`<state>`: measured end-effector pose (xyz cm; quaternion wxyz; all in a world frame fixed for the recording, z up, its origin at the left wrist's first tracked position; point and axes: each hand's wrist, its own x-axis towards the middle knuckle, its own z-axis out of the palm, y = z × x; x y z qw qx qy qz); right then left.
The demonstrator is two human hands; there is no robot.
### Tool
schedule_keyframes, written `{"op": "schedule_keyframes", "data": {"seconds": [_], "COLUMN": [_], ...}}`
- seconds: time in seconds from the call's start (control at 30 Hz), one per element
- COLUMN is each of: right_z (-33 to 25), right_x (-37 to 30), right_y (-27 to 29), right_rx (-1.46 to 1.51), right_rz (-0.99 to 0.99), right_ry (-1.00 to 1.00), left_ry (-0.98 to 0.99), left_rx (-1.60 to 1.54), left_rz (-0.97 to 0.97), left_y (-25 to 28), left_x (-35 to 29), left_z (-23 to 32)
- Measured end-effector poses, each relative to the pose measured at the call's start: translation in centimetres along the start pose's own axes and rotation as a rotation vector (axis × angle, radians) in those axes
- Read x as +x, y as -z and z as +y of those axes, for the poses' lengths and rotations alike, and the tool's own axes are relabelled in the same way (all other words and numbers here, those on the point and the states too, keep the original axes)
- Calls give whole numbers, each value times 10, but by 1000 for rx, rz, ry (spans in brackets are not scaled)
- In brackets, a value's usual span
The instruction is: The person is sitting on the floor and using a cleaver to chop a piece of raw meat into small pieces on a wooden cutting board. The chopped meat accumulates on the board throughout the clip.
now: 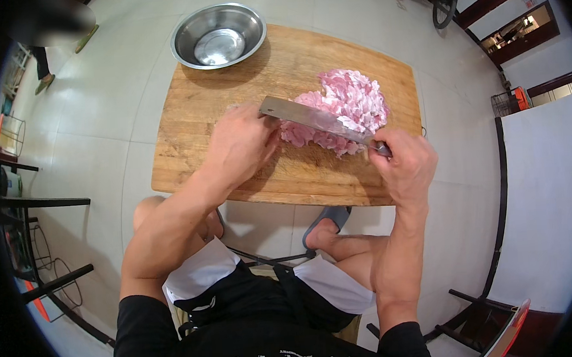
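Note:
My right hand point(407, 166) is closed around the handle of a cleaver point(315, 120). The wide steel blade runs leftward, tilted, across the near-left side of a heap of thin pink and white slices point(356, 100) that look like raw meat. At the blade's far end is my left hand point(240, 142), its fingers curled in against the blade and the left edge of the heap. The blade partly covers those fingertips, so what they grip cannot be made out. Under the heap lies a wooden cutting board point(199, 128).
A steel bowl point(219, 36) stands on the board's far left corner. My knees and slippered feet point(327, 227) are close below its near edge. Black metal frames point(45, 203) stand at the left, a white panel point(549, 210) at the right. Another person's leg point(42, 65) shows at upper left.

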<state>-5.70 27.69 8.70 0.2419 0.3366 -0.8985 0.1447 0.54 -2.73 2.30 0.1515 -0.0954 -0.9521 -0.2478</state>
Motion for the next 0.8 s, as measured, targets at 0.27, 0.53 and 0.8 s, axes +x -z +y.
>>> {"op": "schedule_keyframes", "data": {"seconds": [0.27,0.53,0.8], "right_z": [5,2,-23], "right_x": [1,5,7], "right_y": [-2,-1,-13], "right_rx": [3,23,-51], "right_rz": [126,151,-11], "right_ry": [-32,123,265], "left_ry": [18,414,-21], "left_rx": [-90,-266,-560], "left_rz": [38,161,-77], "left_y": [-4,13,36], "left_x": [10,12,19], "left_z": [10,-50,2]}}
